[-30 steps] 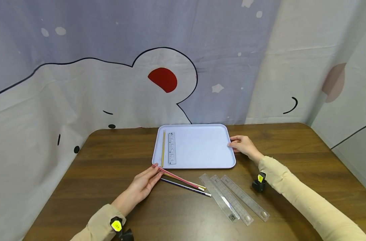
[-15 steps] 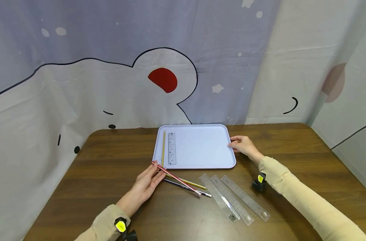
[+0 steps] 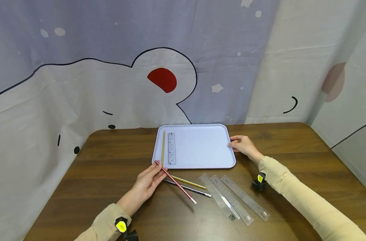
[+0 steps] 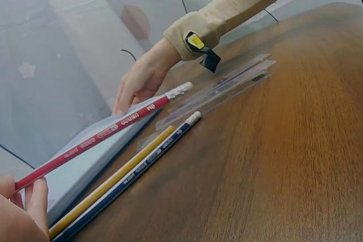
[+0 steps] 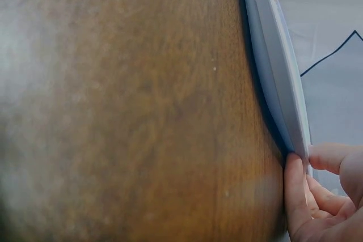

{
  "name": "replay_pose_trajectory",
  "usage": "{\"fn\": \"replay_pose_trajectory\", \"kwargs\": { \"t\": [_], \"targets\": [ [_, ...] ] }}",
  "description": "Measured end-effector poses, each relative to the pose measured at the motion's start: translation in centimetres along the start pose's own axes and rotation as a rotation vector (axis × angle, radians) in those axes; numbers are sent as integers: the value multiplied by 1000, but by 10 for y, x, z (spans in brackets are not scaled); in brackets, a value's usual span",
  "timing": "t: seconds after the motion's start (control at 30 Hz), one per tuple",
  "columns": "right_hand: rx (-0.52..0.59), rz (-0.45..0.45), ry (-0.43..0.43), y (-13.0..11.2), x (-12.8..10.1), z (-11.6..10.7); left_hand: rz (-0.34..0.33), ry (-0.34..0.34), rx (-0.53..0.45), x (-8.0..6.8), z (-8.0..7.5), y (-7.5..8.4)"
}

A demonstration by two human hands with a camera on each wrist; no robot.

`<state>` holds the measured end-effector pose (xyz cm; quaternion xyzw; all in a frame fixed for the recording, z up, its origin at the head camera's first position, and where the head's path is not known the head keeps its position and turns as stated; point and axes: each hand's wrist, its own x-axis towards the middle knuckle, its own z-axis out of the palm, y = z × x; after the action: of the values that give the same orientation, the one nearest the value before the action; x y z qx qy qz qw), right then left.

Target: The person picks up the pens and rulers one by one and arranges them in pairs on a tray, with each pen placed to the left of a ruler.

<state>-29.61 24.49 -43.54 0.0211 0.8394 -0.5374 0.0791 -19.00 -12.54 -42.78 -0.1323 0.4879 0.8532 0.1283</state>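
Swung the red pencil [image 3: 175, 182] round since a second ago, left hand [image 3: 147, 183] pinching its end above the desk [image 3: 95, 174]. Right hand [image 3: 241, 144] grips the tray [image 3: 201, 147] edge. Two pencils [image 3: 186, 187] underneath, rulers [image 3: 231, 197] beside them.

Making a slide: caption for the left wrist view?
Left hand pinches a red pencil above two pencils lying on the table.
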Motion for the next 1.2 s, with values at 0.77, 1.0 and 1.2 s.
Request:
{"fn": "replay_pose_trajectory", "kwargs": {
  "t": [0.77,1.0,1.2],
  "targets": [
    [1,-4,-3,0,0,0,-31,20,56,0,11,0],
    [-14,-1,-1,-1,0,0,-27,24,73,3,12,-2],
    [-13,-3,-3,-1,-1,-1,-19,34,76,7,15,-5]
  ]
}}
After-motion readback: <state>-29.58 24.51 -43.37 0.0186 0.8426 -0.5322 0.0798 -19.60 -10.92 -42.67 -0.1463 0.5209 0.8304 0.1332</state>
